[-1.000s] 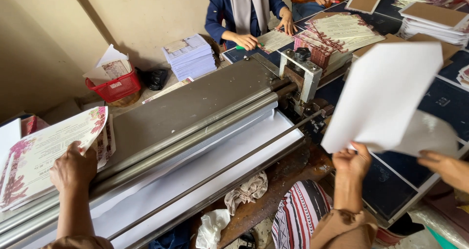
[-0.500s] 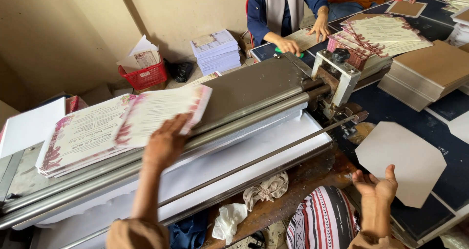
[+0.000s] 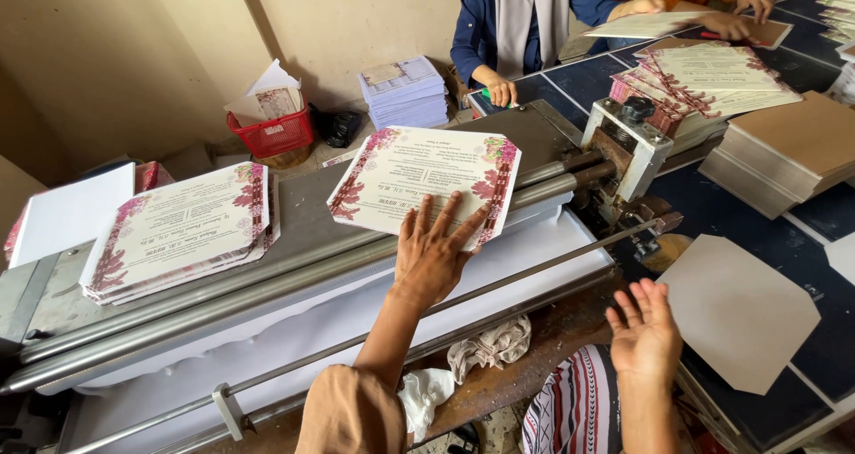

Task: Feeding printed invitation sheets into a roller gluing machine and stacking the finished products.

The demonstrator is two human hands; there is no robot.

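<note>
Left hand (image 3: 434, 256), fingers spread flat, presses the light, bendable floral card (image 3: 423, 183); right hand (image 3: 644, 329) open, empty.

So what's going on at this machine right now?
The person's left hand presses flat on a floral-bordered printed card lying on the roller machine. The right hand is open and empty, near a blank cut sheet. A stack of similar cards sits further left; a co-worker handles sheets beyond.
</note>
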